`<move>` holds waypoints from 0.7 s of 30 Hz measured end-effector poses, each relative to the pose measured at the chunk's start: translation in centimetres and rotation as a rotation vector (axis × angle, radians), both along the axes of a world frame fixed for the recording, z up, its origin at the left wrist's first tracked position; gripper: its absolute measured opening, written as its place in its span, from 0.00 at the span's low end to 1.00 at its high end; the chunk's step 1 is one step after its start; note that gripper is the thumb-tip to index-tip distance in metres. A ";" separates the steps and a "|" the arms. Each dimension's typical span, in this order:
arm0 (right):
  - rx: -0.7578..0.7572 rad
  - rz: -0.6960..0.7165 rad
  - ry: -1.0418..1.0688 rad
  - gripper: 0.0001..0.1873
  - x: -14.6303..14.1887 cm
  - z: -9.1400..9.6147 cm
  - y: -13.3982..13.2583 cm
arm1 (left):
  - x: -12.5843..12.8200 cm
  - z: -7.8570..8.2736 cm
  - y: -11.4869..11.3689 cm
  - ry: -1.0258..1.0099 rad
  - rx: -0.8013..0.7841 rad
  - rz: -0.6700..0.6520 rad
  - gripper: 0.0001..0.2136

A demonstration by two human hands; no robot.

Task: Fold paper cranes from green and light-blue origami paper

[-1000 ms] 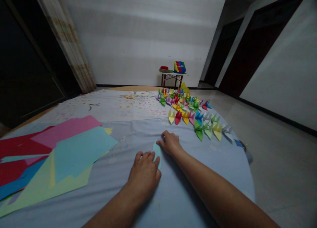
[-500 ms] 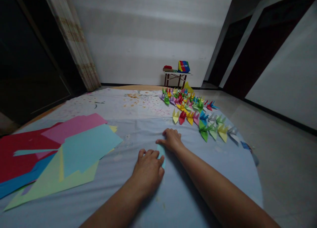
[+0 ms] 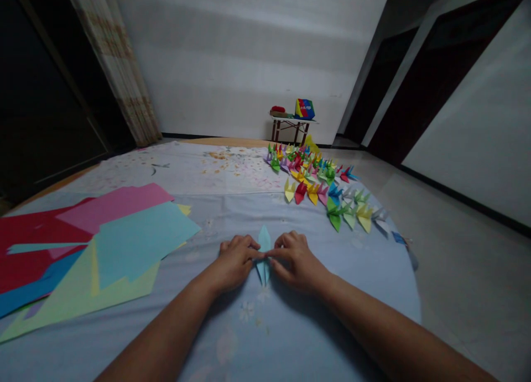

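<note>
A light blue piece of folded paper (image 3: 264, 237) lies on the tablecloth in front of me. It is a narrow diamond with a pointed top, and its lower end is split into two points. My left hand (image 3: 239, 258) grips its left edge near the middle, fingers curled. From the other side my right hand (image 3: 295, 260) pinches the right edge, with the index fingertips of both hands almost meeting over the paper. The fingers cover the middle of the folded paper.
Coloured paper sheets (image 3: 145, 241) lie spread at the left. Many folded paper cranes (image 3: 301, 193) stand in rows along the table's right side. Beyond the table, a small stand (image 3: 290, 120) by the wall bears a colourful box (image 3: 305, 109). A curtain (image 3: 120, 61) hangs at the left.
My left hand has moved left and up, and my right hand down toward me. The folded paper, mostly covered before, now shows its top and split lower end. The view has shifted slightly.
</note>
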State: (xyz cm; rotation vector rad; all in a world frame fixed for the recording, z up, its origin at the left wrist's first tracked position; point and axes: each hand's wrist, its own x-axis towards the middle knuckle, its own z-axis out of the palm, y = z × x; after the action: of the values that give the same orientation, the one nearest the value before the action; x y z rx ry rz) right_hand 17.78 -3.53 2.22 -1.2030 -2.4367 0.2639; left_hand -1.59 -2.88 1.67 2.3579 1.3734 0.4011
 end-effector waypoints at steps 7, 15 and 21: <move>0.043 0.027 -0.146 0.15 -0.2 0.2 -2.3 | -0.2 -0.2 0.5 0.004 -0.068 0.007 0.18; 0.040 0.115 -0.177 0.13 0.5 -0.1 -3.2 | -0.2 -0.6 0.4 -0.018 -0.021 0.007 0.19; 0.034 0.226 -0.132 0.12 0.9 0.5 -3.7 | -0.1 -0.9 0.6 -0.017 -0.008 0.013 0.22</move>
State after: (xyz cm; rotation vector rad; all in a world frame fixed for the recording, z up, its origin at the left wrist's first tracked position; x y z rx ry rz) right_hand 18.68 -7.19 2.68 -0.9587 -2.6837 0.2119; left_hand -1.74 -2.31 0.74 2.3354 1.3811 0.4174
